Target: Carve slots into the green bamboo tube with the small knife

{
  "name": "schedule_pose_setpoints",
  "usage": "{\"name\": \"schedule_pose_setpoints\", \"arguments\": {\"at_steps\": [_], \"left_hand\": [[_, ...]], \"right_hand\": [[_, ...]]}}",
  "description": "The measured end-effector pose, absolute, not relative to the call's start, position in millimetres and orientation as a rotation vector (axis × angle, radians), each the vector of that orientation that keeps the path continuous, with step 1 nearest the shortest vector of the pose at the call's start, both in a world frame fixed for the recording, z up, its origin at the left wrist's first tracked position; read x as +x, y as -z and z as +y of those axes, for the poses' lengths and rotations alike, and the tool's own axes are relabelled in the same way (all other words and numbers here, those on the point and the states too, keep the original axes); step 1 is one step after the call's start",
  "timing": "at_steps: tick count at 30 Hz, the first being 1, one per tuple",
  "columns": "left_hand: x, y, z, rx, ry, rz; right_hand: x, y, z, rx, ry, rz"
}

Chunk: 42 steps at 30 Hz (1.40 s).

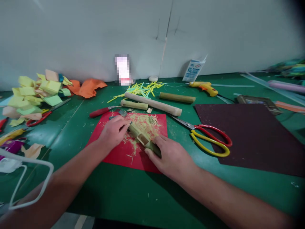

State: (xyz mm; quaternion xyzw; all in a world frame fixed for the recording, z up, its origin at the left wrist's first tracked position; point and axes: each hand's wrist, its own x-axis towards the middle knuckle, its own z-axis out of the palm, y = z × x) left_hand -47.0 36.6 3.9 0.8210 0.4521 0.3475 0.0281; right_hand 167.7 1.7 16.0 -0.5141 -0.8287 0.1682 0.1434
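Observation:
A short bamboo tube (137, 131) with a rectangular opening cut in its side lies slantwise over a red sheet (111, 154). My right hand (170, 154) is closed around its near end, thumb below the opening. At the tube's far end, the fingers of my left hand (114, 131) are pinched together; a small dark edge shows at their tips, but I cannot make out what it is. Pale shavings (152, 127) cover the sheet around the tube. Just beyond my left hand are a small dark grey piece (122, 113) and a red-handled tool (101, 112).
Behind the sheet lie a pale rod (154, 104), more bamboo pieces (177, 97) and cut yellow straws (140, 90). Scissors (211, 135) rest to the right, partly over a dark sheet (247, 133). A yellow glue gun (205, 87) and folded paper (35, 92) lie farther off.

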Motion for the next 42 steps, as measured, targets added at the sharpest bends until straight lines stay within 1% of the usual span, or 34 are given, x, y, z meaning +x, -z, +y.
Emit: {"name": "schedule_pose_setpoints", "arguments": {"at_steps": [4, 7, 11, 14, 18, 21, 25, 29, 32, 36, 40, 42], "left_hand": [[-48.9, -2.9, 37.6, 2.52, -0.991, 1.371], [-50.5, -1.8, 39.2, 2.519, -1.049, 1.426], [-51.1, -1.4, 40.2, 2.507, -1.014, 1.381], [-50.4, -1.6, 39.2, 2.522, -1.071, 1.395], [-48.4, -1.4, 37.0, 2.519, -0.995, 1.356], [-46.6, -2.4, 36.3, 2.519, -1.058, 1.395], [-46.0, -5.2, 36.2, 2.522, -0.937, 1.339], [-48.6, -5.9, 38.2, 2.517, -1.003, 1.412], [-47.5, -4.8, 37.9, 2.532, -0.928, 1.334], [-44.8, -4.2, 36.4, 2.552, -0.993, 1.365], [-43.7, -5.4, 35.5, 2.541, -0.91, 1.284], [-44.5, -5.7, 36.7, 2.544, -0.959, 1.324]], "right_hand": [[167.4, -16.2, 2.0, -1.471, -0.509, -2.388], [167.8, -15.2, 1.9, -1.474, -0.496, -2.384], [168.7, -15.2, 1.5, -1.448, -0.505, -2.392], [169.0, -16.0, 1.4, -1.464, -0.488, -2.39], [168.7, -16.0, 1.6, -1.457, -0.49, -2.391], [168.5, -15.2, 1.6, -1.465, -0.466, -2.386], [168.8, -15.1, 1.4, -1.459, -0.5, -2.392], [169.3, -16.3, 1.5, -1.481, -0.48, -2.383], [169.2, -17.2, 1.7, -1.459, -0.501, -2.395], [168.2, -17.8, 1.8, -1.473, -0.472, -2.393], [167.1, -17.5, 1.6, -1.47, -0.49, -2.391], [166.8, -17.5, 1.4, -1.488, -0.47, -2.387]]}}
